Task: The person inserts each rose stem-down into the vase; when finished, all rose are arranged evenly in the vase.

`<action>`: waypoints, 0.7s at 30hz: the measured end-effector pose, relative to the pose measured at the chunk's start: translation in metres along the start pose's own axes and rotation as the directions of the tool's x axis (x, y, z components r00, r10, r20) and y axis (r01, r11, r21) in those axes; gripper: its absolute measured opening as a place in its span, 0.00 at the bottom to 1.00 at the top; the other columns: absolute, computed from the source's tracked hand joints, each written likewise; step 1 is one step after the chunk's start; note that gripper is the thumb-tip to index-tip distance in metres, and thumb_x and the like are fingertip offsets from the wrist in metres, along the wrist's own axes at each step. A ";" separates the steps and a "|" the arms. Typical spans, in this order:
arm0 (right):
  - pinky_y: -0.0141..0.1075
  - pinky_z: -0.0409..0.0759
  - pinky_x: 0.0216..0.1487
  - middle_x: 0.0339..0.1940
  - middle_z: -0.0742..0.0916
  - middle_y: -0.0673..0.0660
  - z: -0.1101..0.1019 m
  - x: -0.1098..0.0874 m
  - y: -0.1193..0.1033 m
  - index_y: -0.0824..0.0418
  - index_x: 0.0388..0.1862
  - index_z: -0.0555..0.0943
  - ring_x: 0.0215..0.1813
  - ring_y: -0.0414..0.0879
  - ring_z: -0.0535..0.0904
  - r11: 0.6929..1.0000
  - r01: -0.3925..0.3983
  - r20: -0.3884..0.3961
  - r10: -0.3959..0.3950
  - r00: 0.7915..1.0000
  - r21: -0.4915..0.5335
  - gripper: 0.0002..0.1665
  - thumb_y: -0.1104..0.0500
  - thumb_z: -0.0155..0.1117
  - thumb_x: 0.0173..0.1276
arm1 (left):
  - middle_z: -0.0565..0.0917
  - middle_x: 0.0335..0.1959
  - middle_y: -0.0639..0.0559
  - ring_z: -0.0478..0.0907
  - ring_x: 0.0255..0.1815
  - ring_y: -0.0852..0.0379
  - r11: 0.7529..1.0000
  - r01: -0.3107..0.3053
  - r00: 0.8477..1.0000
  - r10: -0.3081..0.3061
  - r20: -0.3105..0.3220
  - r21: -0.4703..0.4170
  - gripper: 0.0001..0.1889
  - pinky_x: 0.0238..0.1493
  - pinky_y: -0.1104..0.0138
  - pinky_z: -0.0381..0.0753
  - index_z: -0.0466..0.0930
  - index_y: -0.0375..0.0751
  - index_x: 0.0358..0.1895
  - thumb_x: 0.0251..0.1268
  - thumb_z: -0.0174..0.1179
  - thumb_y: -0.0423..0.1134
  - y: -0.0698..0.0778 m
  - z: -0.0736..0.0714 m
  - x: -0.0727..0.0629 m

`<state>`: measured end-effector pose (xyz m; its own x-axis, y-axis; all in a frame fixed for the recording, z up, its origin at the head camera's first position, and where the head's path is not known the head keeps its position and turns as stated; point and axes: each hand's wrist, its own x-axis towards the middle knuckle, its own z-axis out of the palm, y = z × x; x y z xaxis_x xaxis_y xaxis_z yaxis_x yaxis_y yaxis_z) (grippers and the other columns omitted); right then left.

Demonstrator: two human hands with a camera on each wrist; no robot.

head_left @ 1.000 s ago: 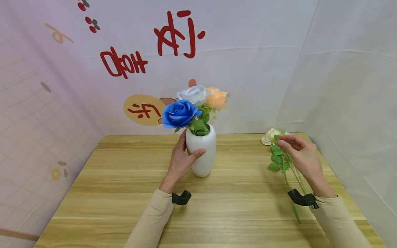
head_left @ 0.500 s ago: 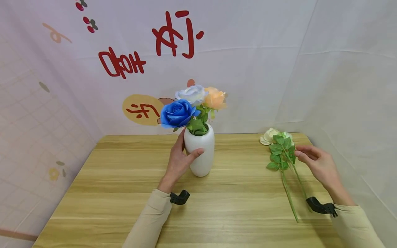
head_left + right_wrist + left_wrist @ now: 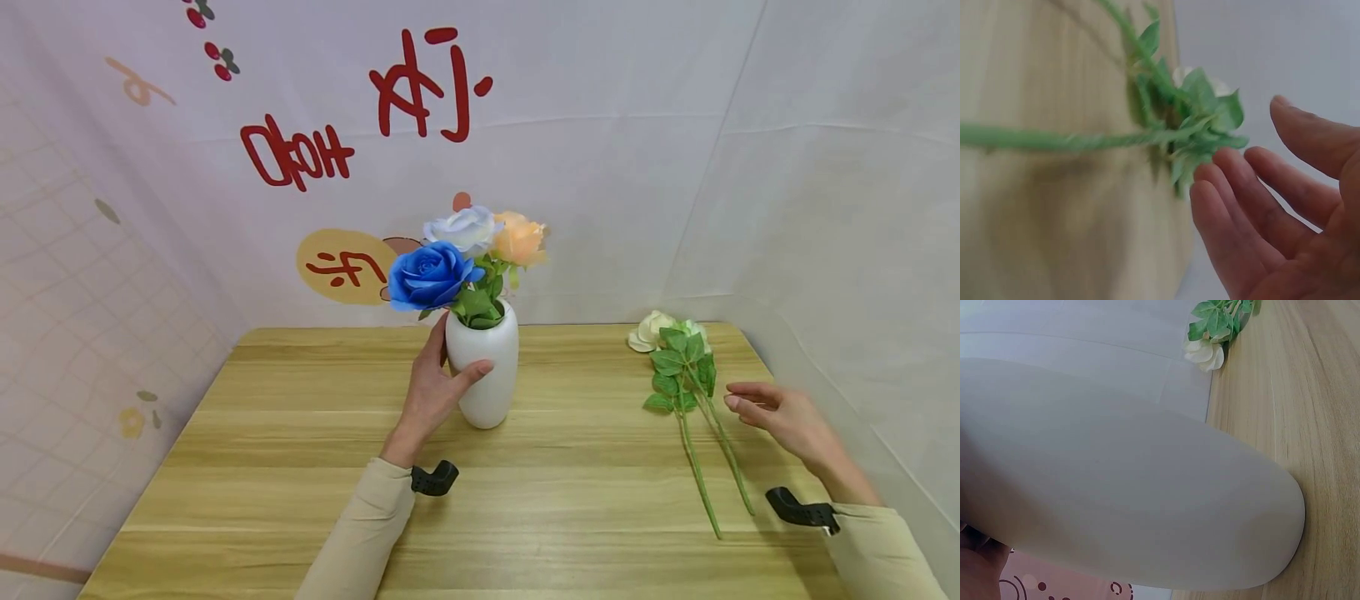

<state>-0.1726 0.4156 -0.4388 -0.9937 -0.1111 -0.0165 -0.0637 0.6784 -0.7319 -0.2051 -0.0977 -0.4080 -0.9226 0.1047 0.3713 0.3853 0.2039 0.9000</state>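
Observation:
In the head view a white vase (image 3: 489, 383) stands upright on the table. My left hand (image 3: 433, 398) grips its side, thumb in front and fingers round the back. Out of its mouth rise a blue rose (image 3: 427, 277), a pale bluish-white rose (image 3: 459, 228) and a peach rose (image 3: 519, 240). At the right lie two loose stems with leaves; one ends in a cream-white rose (image 3: 651, 332), the other bloom is partly behind leaves (image 3: 686, 346). My right hand (image 3: 791, 423) hovers just right of these stems, fingers relaxed and holding nothing. The left wrist view is mostly filled by the vase (image 3: 1147, 481).
The wooden table (image 3: 300, 500) meets a pale cloth backdrop (image 3: 600, 167) with red characters and printed pictures. Another cloth wall (image 3: 862, 250) runs close along the right, near my right hand.
My right hand has moved from over the leaves of the loose roses to the right and toward me, away from them. The left hand and vase stay in place.

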 end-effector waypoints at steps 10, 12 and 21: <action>0.34 0.87 0.48 0.62 0.81 0.77 0.006 -0.001 0.028 0.82 0.71 0.67 0.47 0.43 0.89 0.979 -0.161 0.174 0.139 0.975 0.125 0.35 0.53 0.56 0.83 | 0.72 0.73 0.48 0.75 0.70 0.46 1.000 0.003 1.000 -0.003 -0.005 0.011 0.52 0.68 0.43 0.74 0.56 0.48 0.82 0.60 0.70 0.67 0.001 0.000 0.000; 0.36 0.87 0.50 0.63 0.80 0.78 0.008 0.000 0.031 0.84 0.71 0.65 0.48 0.40 0.88 0.968 -0.177 0.195 0.142 0.971 0.178 0.35 0.55 0.57 0.83 | 0.72 0.73 0.47 0.75 0.69 0.46 1.000 0.000 1.000 0.000 -0.006 0.013 0.52 0.68 0.43 0.74 0.57 0.48 0.82 0.60 0.70 0.67 0.001 0.000 0.000; 0.37 0.87 0.51 0.60 0.82 0.76 0.013 0.010 0.032 0.88 0.69 0.64 0.48 0.34 0.85 0.950 -0.222 0.243 0.167 0.955 0.220 0.35 0.56 0.57 0.83 | 0.71 0.73 0.48 0.74 0.70 0.46 1.000 0.006 1.000 -0.005 -0.004 0.006 0.54 0.69 0.42 0.73 0.55 0.48 0.82 0.58 0.69 0.70 0.002 0.000 -0.001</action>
<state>-0.1833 0.4271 -0.4711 -0.9376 -0.1689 -0.3038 0.1808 0.5095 -0.8413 -0.2033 -0.0971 -0.4064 -0.9248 0.1000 0.3672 0.3803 0.2103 0.9006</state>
